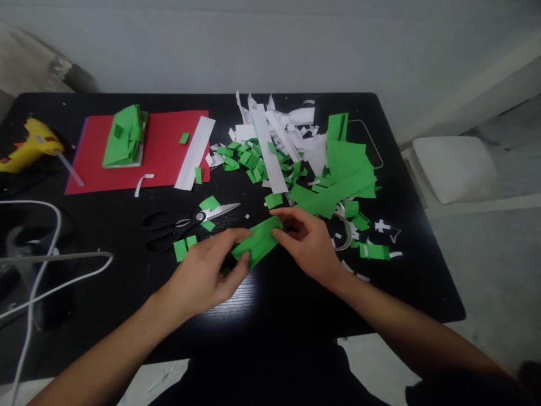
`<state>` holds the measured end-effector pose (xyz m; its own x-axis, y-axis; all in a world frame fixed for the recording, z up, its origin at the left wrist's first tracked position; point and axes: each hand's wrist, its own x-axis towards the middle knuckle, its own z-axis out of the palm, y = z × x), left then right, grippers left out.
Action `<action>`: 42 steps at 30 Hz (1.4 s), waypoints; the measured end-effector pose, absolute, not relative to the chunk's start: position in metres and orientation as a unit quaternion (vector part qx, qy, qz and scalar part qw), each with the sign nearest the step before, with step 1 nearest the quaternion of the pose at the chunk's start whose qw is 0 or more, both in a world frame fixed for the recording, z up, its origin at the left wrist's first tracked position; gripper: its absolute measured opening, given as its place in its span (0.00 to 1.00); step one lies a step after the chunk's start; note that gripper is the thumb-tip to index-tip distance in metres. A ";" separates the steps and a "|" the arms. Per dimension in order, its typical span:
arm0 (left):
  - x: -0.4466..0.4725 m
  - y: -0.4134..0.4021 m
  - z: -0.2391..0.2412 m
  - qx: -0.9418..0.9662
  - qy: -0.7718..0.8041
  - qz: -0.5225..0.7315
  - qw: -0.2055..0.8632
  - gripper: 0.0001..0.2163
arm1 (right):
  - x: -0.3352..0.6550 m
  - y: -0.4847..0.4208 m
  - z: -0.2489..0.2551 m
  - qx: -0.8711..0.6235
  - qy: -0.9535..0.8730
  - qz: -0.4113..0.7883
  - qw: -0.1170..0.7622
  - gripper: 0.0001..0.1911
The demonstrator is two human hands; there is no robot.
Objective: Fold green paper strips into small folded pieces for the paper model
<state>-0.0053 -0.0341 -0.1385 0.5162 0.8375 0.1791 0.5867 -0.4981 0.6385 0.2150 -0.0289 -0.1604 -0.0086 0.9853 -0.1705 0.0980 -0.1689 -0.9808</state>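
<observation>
Black table (414, 287), green paper (261, 241) between fingers (286, 240)

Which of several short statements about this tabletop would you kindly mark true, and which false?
1. The left hand and right hand both hold the green paper piece. True.
2. The scissors lie on the red sheet. False: they lie on the black table.
3. The yellow glue gun is toward the left end of the black table. True.
4. The tape roll is left of the scissors. False: it is right of them.
5. A green paper bundle rests on the red sheet. True.
</observation>
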 end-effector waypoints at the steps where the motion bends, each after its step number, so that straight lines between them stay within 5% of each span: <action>1: -0.005 -0.034 -0.139 0.836 0.427 0.247 0.240 0.10 | 0.215 -0.029 -0.160 -0.561 -0.484 0.520 0.425 0.15; 6: -0.005 -0.034 -0.139 0.835 0.436 0.269 0.200 0.04 | 0.214 -0.030 -0.161 -0.561 -0.498 0.512 0.419 0.16; 32: -0.002 -0.043 -0.136 0.758 0.468 0.351 0.288 0.02 | 0.213 -0.034 -0.161 -0.539 -0.553 0.492 0.401 0.10; 38: -0.002 -0.037 -0.134 0.755 0.462 0.290 0.364 0.16 | 0.212 -0.036 -0.163 -0.540 -0.581 0.467 0.389 0.11; 42: -0.001 -0.034 -0.134 0.764 0.454 0.278 0.365 0.16 | 0.212 -0.038 -0.163 -0.531 -0.605 0.453 0.385 0.07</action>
<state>-0.0013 -0.0343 -0.1345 0.4339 0.8961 0.0931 0.4910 -0.3218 0.8095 0.2117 -0.0378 -0.1632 -0.1405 0.9900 -0.0149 0.2931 0.0272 -0.9557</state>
